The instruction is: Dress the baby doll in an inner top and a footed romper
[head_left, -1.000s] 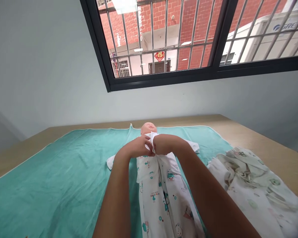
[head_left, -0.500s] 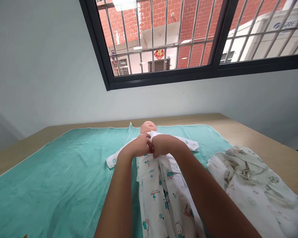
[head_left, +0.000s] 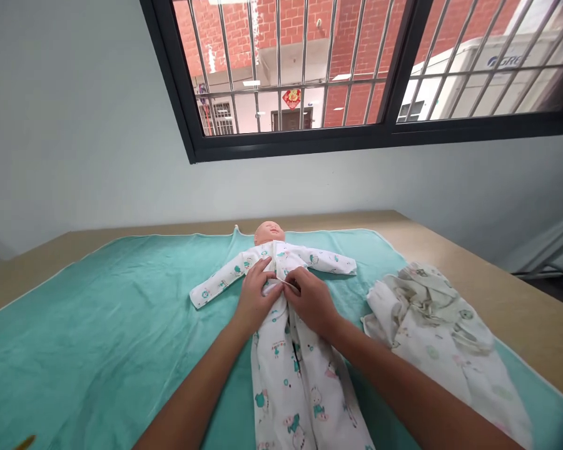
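A baby doll (head_left: 269,232) lies on its back with its head toward the wall, dressed in a white printed baby romper (head_left: 281,350). Its sleeves spread out to both sides, and the front is parted below the chest. My left hand (head_left: 258,294) pinches the romper's front edge at the belly between thumb and fingers. Close against it, my right hand (head_left: 312,300) grips the facing edge, the fingertips of both hands nearly meeting. A fastener, if there is one between them, is too small to make out.
A green cloth (head_left: 136,325) covers much of the wooden table (head_left: 535,325). On the right lies a crumpled pile of pale printed baby clothes (head_left: 445,337). Behind the table stands a wall with a barred window (head_left: 291,75).
Both hands have moved down from the doll's upper chest to its belly, uncovering the romper's collar and chest. The camera view has shifted slightly.
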Demonstrator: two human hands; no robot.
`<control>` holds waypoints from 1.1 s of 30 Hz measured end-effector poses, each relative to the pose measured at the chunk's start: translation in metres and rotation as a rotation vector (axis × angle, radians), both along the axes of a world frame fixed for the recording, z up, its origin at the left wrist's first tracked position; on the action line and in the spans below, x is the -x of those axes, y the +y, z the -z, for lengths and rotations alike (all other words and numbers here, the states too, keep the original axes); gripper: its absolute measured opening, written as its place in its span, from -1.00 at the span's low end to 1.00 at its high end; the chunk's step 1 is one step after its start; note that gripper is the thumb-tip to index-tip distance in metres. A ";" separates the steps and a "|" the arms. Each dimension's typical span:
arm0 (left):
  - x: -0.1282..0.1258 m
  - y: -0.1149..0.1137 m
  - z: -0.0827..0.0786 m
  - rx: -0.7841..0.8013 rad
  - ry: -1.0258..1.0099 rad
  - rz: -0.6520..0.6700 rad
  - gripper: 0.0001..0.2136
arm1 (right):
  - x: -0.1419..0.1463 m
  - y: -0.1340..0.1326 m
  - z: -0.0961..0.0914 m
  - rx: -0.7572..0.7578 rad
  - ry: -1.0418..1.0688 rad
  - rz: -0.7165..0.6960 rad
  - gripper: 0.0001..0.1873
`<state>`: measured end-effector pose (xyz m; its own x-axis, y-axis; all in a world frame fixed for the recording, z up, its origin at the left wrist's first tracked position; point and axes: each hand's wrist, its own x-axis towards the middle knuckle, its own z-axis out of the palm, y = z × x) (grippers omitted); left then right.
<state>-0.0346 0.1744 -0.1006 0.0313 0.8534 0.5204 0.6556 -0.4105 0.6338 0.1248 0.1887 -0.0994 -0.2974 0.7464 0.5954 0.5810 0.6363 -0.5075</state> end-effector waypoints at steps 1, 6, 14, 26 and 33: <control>0.001 -0.002 0.001 0.010 0.000 0.007 -0.87 | 0.000 0.000 -0.001 0.005 0.018 -0.013 -0.95; 0.002 -0.003 -0.003 0.024 0.018 -0.014 -0.85 | -0.004 0.002 -0.002 0.017 0.108 -0.089 -0.89; 0.001 -0.003 -0.001 -0.059 0.127 -0.046 -0.86 | -0.005 0.006 0.006 0.086 0.189 -0.138 -0.86; -0.015 -0.013 -0.004 -0.167 0.272 -0.197 -0.77 | -0.002 0.008 0.007 0.097 0.151 -0.155 -0.88; -0.009 -0.010 -0.010 0.020 0.013 -0.092 -0.78 | -0.004 0.016 0.001 0.223 0.162 -0.199 -0.93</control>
